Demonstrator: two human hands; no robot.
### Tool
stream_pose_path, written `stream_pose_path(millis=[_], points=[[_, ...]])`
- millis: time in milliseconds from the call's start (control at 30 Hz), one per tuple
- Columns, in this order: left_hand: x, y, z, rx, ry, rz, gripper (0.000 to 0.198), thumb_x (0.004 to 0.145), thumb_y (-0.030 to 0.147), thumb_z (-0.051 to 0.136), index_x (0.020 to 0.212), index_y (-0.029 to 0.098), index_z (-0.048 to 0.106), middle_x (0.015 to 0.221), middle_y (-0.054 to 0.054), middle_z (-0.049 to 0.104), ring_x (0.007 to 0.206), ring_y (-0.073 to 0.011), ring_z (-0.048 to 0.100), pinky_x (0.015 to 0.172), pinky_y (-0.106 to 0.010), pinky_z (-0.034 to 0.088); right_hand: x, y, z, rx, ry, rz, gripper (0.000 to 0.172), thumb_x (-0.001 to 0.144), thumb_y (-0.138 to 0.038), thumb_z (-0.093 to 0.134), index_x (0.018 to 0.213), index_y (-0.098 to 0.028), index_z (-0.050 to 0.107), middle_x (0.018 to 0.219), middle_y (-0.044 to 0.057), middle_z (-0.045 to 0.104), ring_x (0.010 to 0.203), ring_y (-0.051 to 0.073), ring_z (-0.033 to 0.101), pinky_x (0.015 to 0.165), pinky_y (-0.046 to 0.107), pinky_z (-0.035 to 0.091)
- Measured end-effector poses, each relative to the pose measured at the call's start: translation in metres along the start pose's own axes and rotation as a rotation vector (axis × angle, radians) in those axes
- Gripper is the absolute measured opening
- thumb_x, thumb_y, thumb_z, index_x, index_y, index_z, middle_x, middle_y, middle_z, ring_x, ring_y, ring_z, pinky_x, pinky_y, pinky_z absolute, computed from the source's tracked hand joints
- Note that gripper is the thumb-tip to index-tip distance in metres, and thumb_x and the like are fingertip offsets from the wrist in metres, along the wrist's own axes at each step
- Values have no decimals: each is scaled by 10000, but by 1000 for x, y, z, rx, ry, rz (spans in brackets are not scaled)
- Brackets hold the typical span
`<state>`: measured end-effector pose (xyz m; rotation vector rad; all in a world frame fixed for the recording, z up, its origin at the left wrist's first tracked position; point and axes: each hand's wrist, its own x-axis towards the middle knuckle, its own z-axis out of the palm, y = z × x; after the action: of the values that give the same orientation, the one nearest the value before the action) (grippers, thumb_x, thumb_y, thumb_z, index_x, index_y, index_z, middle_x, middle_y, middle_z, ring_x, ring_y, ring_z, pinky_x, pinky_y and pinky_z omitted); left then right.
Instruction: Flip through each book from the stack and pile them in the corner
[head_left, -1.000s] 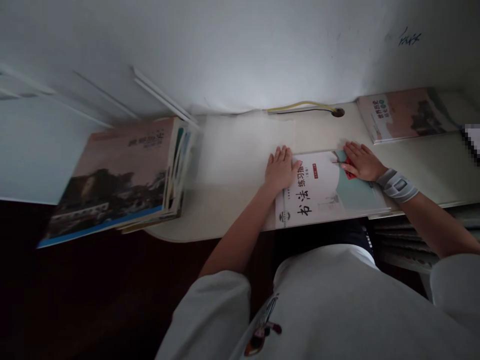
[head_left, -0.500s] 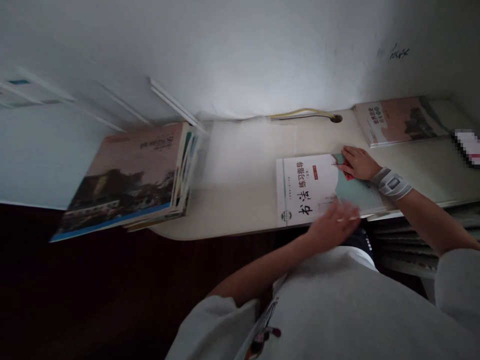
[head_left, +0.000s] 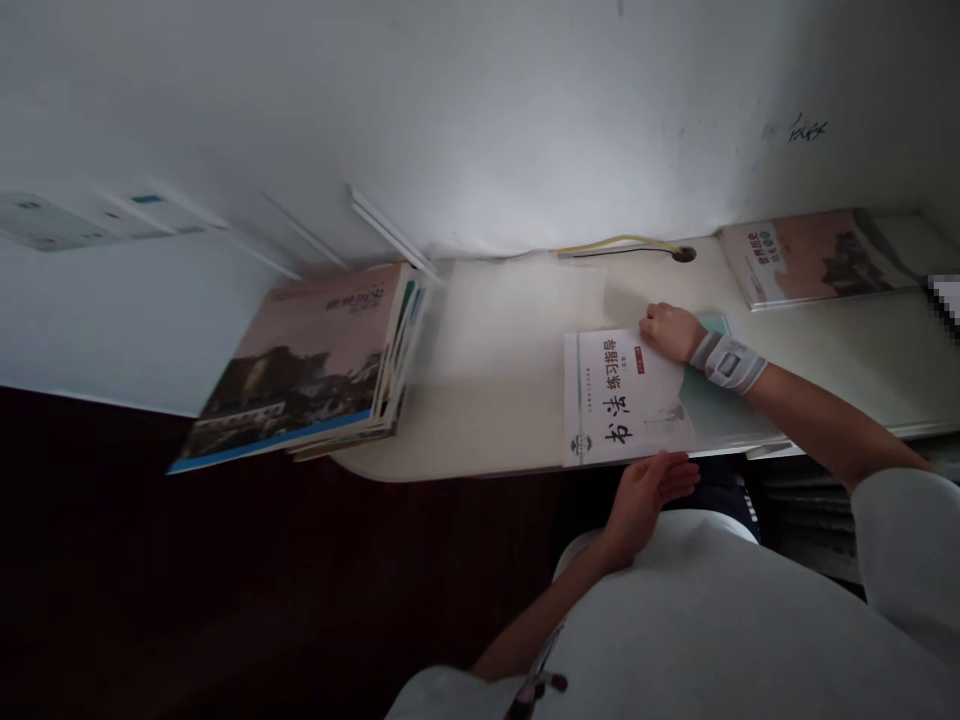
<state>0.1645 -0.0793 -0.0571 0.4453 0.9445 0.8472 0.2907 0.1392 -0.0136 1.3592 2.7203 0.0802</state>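
Hands were apart: the right hand [head_left: 666,333], in a wrist brace [head_left: 726,362], lay curled on the upper edge of a calligraphy workbook [head_left: 619,400], whether gripping or only resting I could not tell. The left hand [head_left: 646,508] hung open just below that workbook. On the bench [head_left: 487,430], a stack of books [head_left: 300,370] lay well left of the workbook, a world history book [head_left: 817,258] up to its right.

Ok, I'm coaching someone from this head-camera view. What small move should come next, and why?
Probably bring the left hand up onto the near edge of the calligraphy practice booklet. That hand looks open and free, just below the desk edge, while only the right hand rests on the booklet, at its far side, so a second hand could steady it.
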Motion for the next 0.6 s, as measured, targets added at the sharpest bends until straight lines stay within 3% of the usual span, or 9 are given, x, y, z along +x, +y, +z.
stream_pose_path(millis=[200,367,500,600], points=[[3,-21,-7,-19,10,-106,524,732,564,669,937,82,687,927,-182,730,865,-292,701,796,-416,524,-24,-3,10,0,60,-35,335,945,-203,368,952,-93,684,996,174,631,889,239,559,735,328,382],[7,-41,-19,-12,-10,19,568,697,512,714,1130,156,628,1098,-138,700,948,-295,685,905,-487,501,-39,-2,17,78,146,-101,315,937,-221,402,876,-117,692,927,147,627,823,208,530,716,316,368],[8,-37,-38,386,-46,39,468,731,543,661,1037,190,694,1093,-122,707,1160,-308,583,1129,-515,278,-43,-2,24,208,225,-155,338,948,-273,399,885,-142,704,915,129,620,820,200,522,726,314,384],[12,-31,-55,608,9,55,439,642,470,752,1017,247,706,1177,-93,678,1328,-312,422,1187,-481,114,-43,-2,31,308,282,-188,324,948,-279,406,929,-145,701,927,128,617,843,201,526,761,320,403]])
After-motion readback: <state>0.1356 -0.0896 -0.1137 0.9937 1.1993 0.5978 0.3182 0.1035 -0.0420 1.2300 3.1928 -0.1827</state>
